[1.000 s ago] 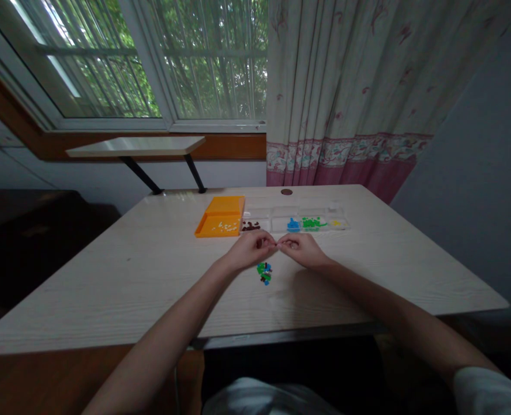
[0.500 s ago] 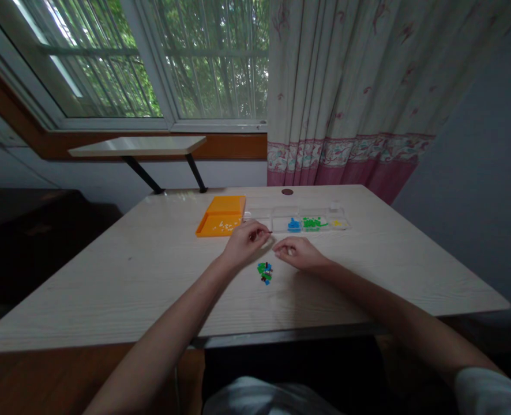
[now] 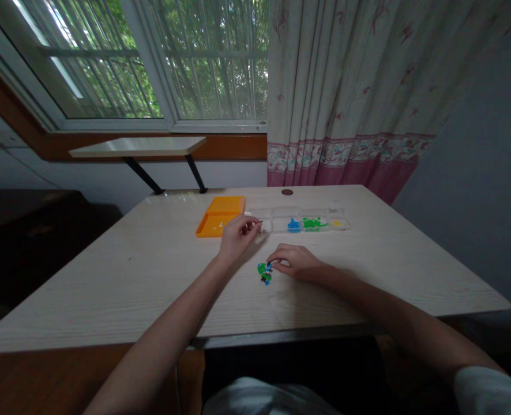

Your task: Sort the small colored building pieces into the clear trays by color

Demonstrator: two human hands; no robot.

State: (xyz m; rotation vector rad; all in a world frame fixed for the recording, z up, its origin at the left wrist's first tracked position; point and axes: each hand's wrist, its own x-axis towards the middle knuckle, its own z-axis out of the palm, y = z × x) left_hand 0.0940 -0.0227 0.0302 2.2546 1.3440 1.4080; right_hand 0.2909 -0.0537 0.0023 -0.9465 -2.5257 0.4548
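Note:
My left hand (image 3: 239, 231) is over the near left part of a clear plastic box. Its thumb and finger are pinched on a tiny dark piece (image 3: 261, 222). My right hand (image 3: 297, 263) has come down at the upper right edge of a small pile of green, blue and dark red pieces (image 3: 264, 274). Its thumb and forefinger close on a small dark piece (image 3: 269, 264) there. The clear compartment box (image 3: 281, 229) holds blue pieces (image 3: 294, 225), green pieces (image 3: 312, 223) and a few yellow pieces (image 3: 336, 223) in separate compartments.
An open orange case (image 3: 225, 205) with small white pieces inside stands left of the clear box, partly behind my left hand. A round dark grommet (image 3: 287, 192) sits near the back edge of the wooden table (image 3: 151, 276). A raised shelf (image 3: 138, 147) stands at the back left.
My left hand has moved slightly left and away from me, over the clear box, with its piece. My right hand has moved down and left to the pile and closed on a dark piece.

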